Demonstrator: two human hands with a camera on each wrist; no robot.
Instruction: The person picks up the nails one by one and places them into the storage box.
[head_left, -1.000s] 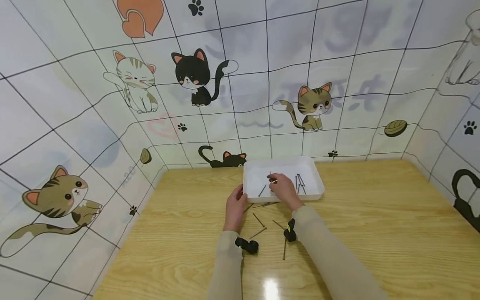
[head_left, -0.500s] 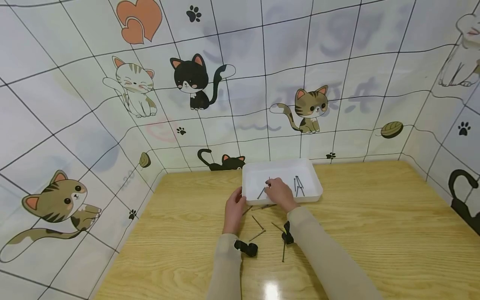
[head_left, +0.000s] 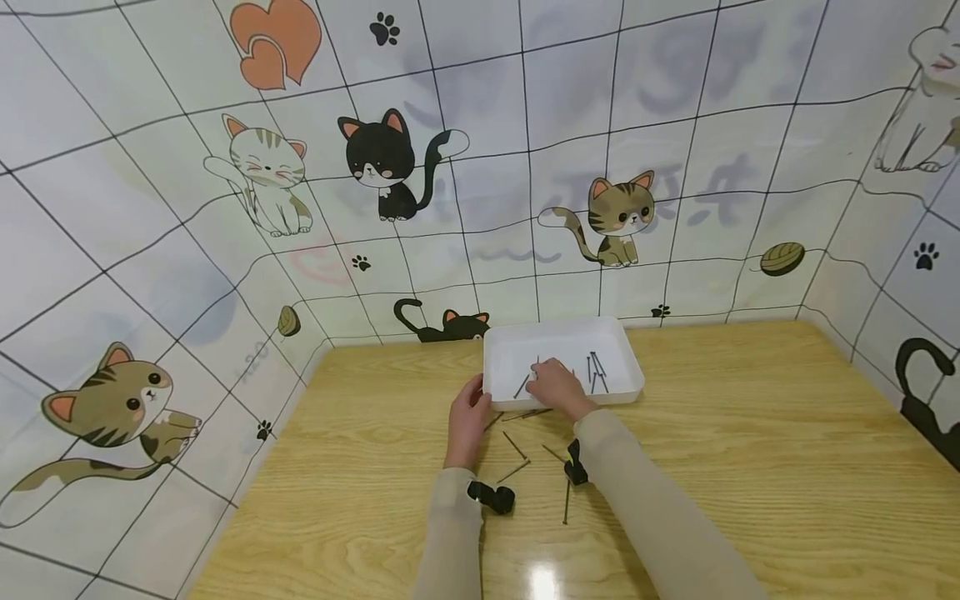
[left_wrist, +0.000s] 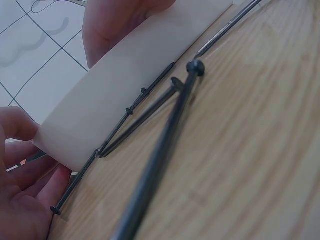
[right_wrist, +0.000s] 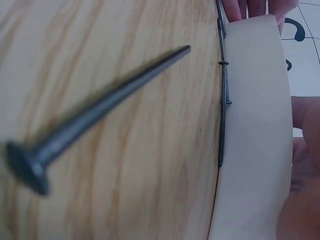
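Note:
A white plastic tray (head_left: 555, 337) stands at the back of the table with several dark nails (head_left: 597, 371) lying in it. My left hand (head_left: 467, 425) grips the tray's near left corner; in the left wrist view its fingers (left_wrist: 12, 125) wrap that corner. Inside the tray, my right hand (head_left: 558, 390) is low over the bottom, fingertips pinching a nail (head_left: 537, 362) whose upper end shows above them. Another nail (head_left: 522, 386) lies just left of these fingers. In the right wrist view, the tray wall (right_wrist: 255, 125) partly hides the right hand (right_wrist: 306, 200).
Several loose nails (head_left: 515, 446) are scattered on the wooden table (head_left: 360, 500) in front of the tray. Some lie along its front wall, as the nail (left_wrist: 117, 131) in the left wrist view shows. A cat-patterned wall covering (head_left: 502, 192) rises right behind the tray.
My right hand has lowered with the nail toward the tray's bottom and shifted slightly left. The left hand stays at the corner. The head view has tilted a little.

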